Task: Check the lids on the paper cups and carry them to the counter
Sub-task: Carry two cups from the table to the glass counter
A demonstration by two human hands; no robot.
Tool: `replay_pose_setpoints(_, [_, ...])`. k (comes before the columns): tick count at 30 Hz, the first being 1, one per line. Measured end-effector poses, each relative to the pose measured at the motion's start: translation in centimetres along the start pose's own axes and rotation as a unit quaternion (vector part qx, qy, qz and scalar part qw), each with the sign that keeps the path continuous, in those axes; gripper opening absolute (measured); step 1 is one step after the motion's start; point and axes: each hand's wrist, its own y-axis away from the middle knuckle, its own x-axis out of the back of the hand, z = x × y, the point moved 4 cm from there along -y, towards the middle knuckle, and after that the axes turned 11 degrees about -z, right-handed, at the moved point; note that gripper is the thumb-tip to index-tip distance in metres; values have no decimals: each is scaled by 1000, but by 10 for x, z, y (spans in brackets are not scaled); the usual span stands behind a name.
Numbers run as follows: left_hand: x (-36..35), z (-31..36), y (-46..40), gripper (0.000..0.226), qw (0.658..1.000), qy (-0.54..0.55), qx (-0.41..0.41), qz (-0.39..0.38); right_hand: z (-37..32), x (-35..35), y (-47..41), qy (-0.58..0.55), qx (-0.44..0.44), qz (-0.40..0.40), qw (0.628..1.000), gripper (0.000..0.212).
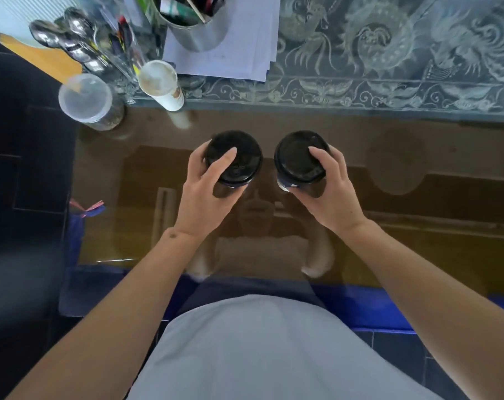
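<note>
Head view: black-lidded cups in both hands.

Two lidded cups side by side, above table.

Two black-lidded paper cups — one per hand — plus one white cup and one clear jar.

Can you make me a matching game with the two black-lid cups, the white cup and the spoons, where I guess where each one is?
Things:
1. left cup
2. right cup
3. white cup
4. spoons

Places:
A. standing in a clear glass, far left
B. held in the right hand
C. by the stack of papers, nobody touching it
D. held in the left hand

Pairs: 1-D, 2-B, 3-C, 4-A
</note>
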Motion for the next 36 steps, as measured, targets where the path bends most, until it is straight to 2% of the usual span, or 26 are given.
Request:
replay_pose_setpoints(7, [-8, 0, 13, 72, 999, 2, 42, 18, 7, -6, 14, 18, -11, 26, 999, 73])
replay_pose_setpoints(13, [-5, 5, 15, 69, 998, 11, 64, 23, 7, 4, 19, 25, 1, 7, 1000, 83])
replay_pose_setpoints(16, [0, 15, 23, 76, 996, 4, 83, 18, 4, 21, 24, 38, 1, 2, 999, 90])
replay_pose_setpoints(20, [10, 40, 39, 83, 991, -72, 109, -22, -11, 38, 43, 61, -12, 2, 998, 90])
replay_pose_setpoints(24, [29, 66, 77, 82, 974, -149, 168, 21, -29, 40, 85, 67, -38, 79, 994, 74])
replay_pose_setpoints(26, [35, 79, 99, 79, 964, -180, 193, 26, -39, 31, 105, 66, -48, 90, 993, 69])
replay_pose_setpoints(28, [36, 87, 119, 77, 952, -215, 219, 6, -51, 16, 118, 68, -38, 68, 995, 62])
replay_pose_setpoints(32, [40, 89, 160, 76, 922, -239, 300, -52, -83, -29, 123, 73, 12, -47, 996, 46])
replay_pose_setpoints(36, [65, 75, 213, 75, 894, -244, 372, -49, -128, -69, 115, 92, 71, -130, 985, 47])
